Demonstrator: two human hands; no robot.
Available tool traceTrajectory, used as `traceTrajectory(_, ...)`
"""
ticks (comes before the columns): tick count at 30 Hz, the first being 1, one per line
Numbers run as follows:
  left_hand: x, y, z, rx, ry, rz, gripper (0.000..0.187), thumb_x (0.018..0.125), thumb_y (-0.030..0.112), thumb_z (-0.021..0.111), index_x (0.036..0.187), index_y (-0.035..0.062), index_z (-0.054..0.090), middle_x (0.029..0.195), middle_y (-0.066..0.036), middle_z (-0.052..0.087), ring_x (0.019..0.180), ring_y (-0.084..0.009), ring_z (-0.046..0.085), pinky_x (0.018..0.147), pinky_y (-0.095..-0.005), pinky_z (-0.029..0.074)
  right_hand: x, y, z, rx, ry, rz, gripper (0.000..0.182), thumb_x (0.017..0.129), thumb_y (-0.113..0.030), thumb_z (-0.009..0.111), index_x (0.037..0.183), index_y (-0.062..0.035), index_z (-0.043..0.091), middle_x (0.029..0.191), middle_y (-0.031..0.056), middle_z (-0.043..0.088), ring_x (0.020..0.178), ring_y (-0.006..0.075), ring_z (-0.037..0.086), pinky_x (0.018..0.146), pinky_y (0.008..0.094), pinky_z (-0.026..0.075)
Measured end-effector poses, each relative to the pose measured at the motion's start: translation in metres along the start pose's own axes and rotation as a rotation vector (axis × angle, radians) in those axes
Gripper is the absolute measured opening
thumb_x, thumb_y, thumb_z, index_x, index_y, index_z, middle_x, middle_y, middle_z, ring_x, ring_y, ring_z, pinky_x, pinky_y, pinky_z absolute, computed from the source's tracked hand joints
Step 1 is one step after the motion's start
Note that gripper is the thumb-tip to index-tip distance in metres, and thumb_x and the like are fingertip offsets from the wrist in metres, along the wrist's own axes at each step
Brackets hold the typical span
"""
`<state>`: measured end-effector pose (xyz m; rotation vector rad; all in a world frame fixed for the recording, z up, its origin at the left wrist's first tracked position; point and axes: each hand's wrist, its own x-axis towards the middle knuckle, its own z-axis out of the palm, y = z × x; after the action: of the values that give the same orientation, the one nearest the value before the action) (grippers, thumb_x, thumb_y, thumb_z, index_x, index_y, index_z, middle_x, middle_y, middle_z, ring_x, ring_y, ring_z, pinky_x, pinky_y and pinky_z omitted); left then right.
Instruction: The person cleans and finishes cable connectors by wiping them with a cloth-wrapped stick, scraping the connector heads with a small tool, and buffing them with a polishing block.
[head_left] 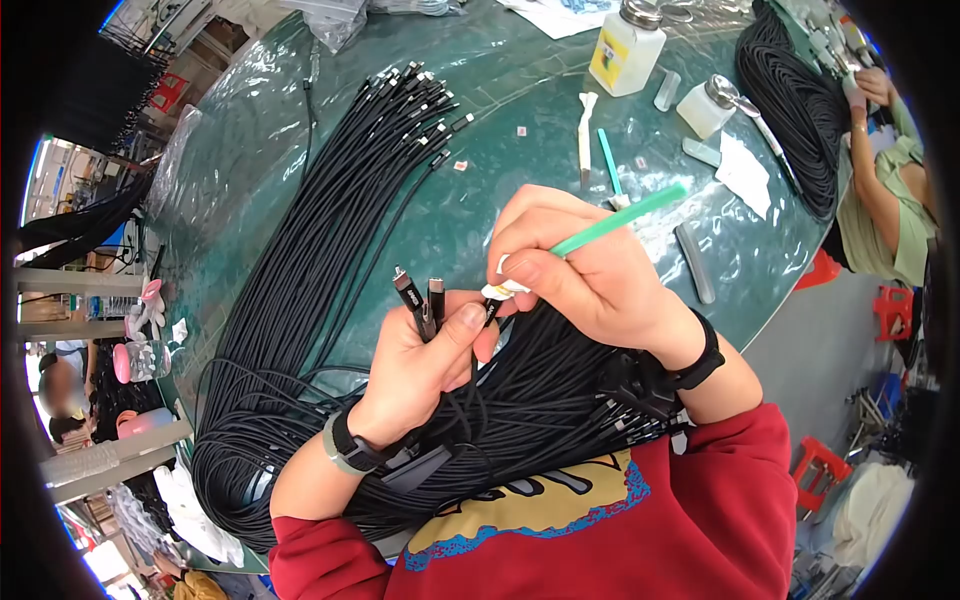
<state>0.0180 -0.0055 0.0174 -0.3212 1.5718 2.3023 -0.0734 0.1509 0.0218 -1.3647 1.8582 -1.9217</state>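
Observation:
In the head view, my left hand [425, 360] is closed around several black cables, and their connectors [408, 290] stick up past the thumb and fingers. One connector [491, 308] tilts toward the other hand, pinched near the left thumb tip. My right hand [600, 275] grips a green stick [630, 218] that slants up to the right. Between the right thumb and fingers is a wad of white cloth [510, 286], touching the tip of that connector. Whether the cloth is wrapped on the stick's end is hidden by the fingers.
A large bundle of black cables [300, 260] lies across the green table [540, 90]. White bottles with metal lids [627, 50] stand at the back. Brushes, a thin blue stick [609, 160] and white paper [743, 175] lie nearby. A co-worker's arm [872, 170] shows at right.

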Motion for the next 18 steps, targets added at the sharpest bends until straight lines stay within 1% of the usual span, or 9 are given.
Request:
traceTrajectory(1,0.000,0.000,0.000,0.002,0.000,-0.006,0.025,0.087,0.018,0.046,0.096,-0.0048,0.052,0.063,-0.003,0.049,0.038,-0.0002,0.024,0.035,-0.0164,0.018,-0.001,-0.001,-0.001,0.003,0.004,0.004,0.014,0.087,-0.007,0.043,0.082,0.0021,0.053,0.078,0.0070,0.048,0.054,0.0078,0.050,0.047,0.0192,0.040)
traceTrajectory(4,-0.002,0.000,0.001,0.029,0.015,0.009,0.025,0.088,0.014,0.043,0.102,-0.0045,0.054,0.063,-0.001,0.051,0.040,-0.0008,0.029,0.036,-0.0170,0.022,0.000,-0.010,-0.005,-0.151,-0.087,0.044,0.013,0.086,-0.005,0.044,0.080,0.0018,0.053,0.077,0.0075,0.049,0.054,0.0083,0.050,0.047,0.0191,0.039)
traceTrajectory(5,-0.002,0.001,0.001,0.031,0.016,0.010,0.025,0.088,0.014,0.043,0.102,-0.0045,0.054,0.063,-0.001,0.051,0.040,-0.0008,0.029,0.036,-0.0170,0.022,0.000,-0.012,-0.007,-0.150,-0.086,0.041,0.013,0.086,-0.005,0.044,0.080,0.0018,0.053,0.077,0.0075,0.049,0.054,0.0083,0.050,0.047,0.0191,0.039)
traceTrajectory(8,-0.001,0.004,0.000,0.037,0.017,0.016,0.025,0.088,0.013,0.044,0.102,-0.0045,0.054,0.063,-0.002,0.052,0.040,-0.0009,0.030,0.036,-0.0169,0.022,-0.004,-0.016,-0.012,-0.093,-0.052,0.144,0.013,0.085,-0.005,0.045,0.078,0.0011,0.054,0.075,0.0066,0.049,0.053,0.0082,0.048,0.047,0.0194,0.039)
traceTrajectory(9,-0.002,0.004,0.000,0.036,0.017,0.015,0.025,0.088,0.013,0.044,0.102,-0.0045,0.054,0.063,-0.002,0.052,0.040,-0.0009,0.030,0.036,-0.0169,0.022,-0.003,-0.014,-0.009,-0.093,-0.052,0.146,0.013,0.085,-0.005,0.045,0.078,0.0011,0.054,0.075,0.0066,0.049,0.053,0.0082,0.048,0.047,0.0194,0.039)
traceTrajectory(12,-0.002,0.002,0.001,0.046,-0.002,0.015,0.025,0.088,0.013,0.043,0.103,-0.0048,0.053,0.064,-0.003,0.053,0.040,-0.0011,0.029,0.036,-0.0170,0.022,0.000,-0.002,0.003,-0.079,0.051,-0.046,0.013,0.084,-0.006,0.046,0.076,0.0008,0.054,0.073,0.0062,0.049,0.051,0.0079,0.047,0.046,0.0194,0.039)
traceTrajectory(13,-0.002,0.002,0.000,0.048,-0.004,0.014,0.025,0.088,0.013,0.043,0.103,-0.0048,0.053,0.064,-0.003,0.053,0.040,-0.0011,0.029,0.036,-0.0170,0.022,-0.002,0.000,0.002,-0.080,0.054,-0.046,0.013,0.084,-0.006,0.046,0.076,0.0008,0.054,0.073,0.0062,0.049,0.051,0.0079,0.047,0.046,0.0194,0.039)
traceTrajectory(16,-0.001,0.003,-0.001,0.008,0.028,0.037,0.025,0.088,0.013,0.043,0.103,-0.0047,0.053,0.063,-0.003,0.053,0.040,-0.0012,0.029,0.036,-0.0173,0.023,-0.003,0.005,-0.006,-0.269,-0.080,-0.113,0.012,0.083,-0.006,0.048,0.076,0.0012,0.054,0.073,0.0073,0.048,0.052,0.0104,0.047,0.046,0.0205,0.039)
traceTrajectory(18,0.000,0.002,-0.002,0.012,0.027,0.039,0.025,0.088,0.013,0.043,0.103,-0.0046,0.053,0.063,-0.003,0.053,0.040,-0.0012,0.029,0.036,-0.0174,0.022,-0.004,-0.001,-0.007,-0.229,-0.065,-0.071,0.011,0.083,-0.006,0.048,0.076,0.0014,0.054,0.074,0.0078,0.048,0.053,0.0115,0.047,0.047,0.0210,0.039)
